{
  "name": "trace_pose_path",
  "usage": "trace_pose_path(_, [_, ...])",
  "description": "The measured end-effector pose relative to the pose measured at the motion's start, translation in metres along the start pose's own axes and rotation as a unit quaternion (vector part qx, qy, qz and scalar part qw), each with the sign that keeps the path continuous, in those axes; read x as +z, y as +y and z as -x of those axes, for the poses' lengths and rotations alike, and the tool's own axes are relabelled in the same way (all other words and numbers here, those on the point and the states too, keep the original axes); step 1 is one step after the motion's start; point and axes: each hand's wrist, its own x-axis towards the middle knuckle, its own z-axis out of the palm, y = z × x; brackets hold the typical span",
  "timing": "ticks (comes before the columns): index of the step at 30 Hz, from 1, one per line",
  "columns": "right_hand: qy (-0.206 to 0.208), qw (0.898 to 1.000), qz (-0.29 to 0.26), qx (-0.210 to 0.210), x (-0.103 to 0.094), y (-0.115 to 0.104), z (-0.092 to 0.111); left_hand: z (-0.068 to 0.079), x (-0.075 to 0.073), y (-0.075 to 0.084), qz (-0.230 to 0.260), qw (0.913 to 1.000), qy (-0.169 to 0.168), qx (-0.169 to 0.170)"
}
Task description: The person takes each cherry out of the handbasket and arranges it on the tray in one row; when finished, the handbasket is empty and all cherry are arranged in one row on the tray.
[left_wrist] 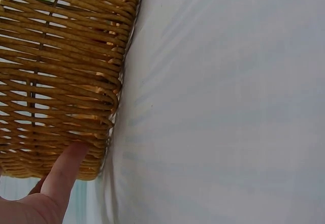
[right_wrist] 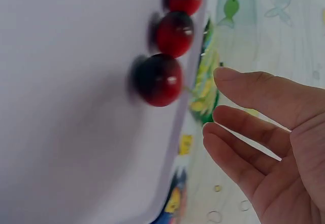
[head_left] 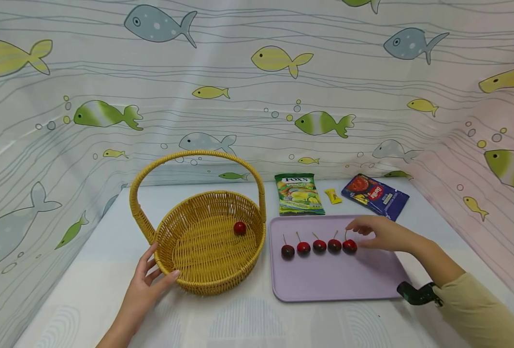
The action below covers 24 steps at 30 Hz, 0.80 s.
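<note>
A round woven basket (head_left: 213, 285) with a tall arched handle stands at left, with one red cherry (head_left: 239, 228) inside. My left hand (head_left: 143, 288), fingers spread, touches its near left side; in the left wrist view a fingertip (left_wrist: 76, 150) rests against the wicker wall. Several dark red cherries with stems lie in a row on a lilac tray (head_left: 326, 285). Above the rightmost cherry (head_left: 349, 246), my right hand (head_left: 380, 233) hovers beside the stem. The right wrist view shows that hand's thumb (right_wrist: 244, 84) and fingers apart, with nothing held between them.
Behind the tray lie a green candy bag (head_left: 300, 194), a small yellow wrapped candy (head_left: 333, 195) and a blue Barilla pouch (head_left: 375, 195). A fish-print curtain (head_left: 257, 116) surrounds the white table (head_left: 222, 324). A black device (head_left: 418, 294) is at the right wrist.
</note>
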Motion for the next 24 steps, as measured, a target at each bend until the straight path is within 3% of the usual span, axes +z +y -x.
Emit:
trace_pose_path(11, [0.019,0.996,0.06,-0.065,-0.029,-0.056,-0.023,-0.001,-0.002,-0.002,-0.003,0.9999,-0.008,-0.006])
trace_pose_path(24, [-0.055,0.982,0.069,-0.167,-0.029,-0.132,-0.072,0.001,-0.001,0.0,-0.007,0.9999,-0.005,-0.009])
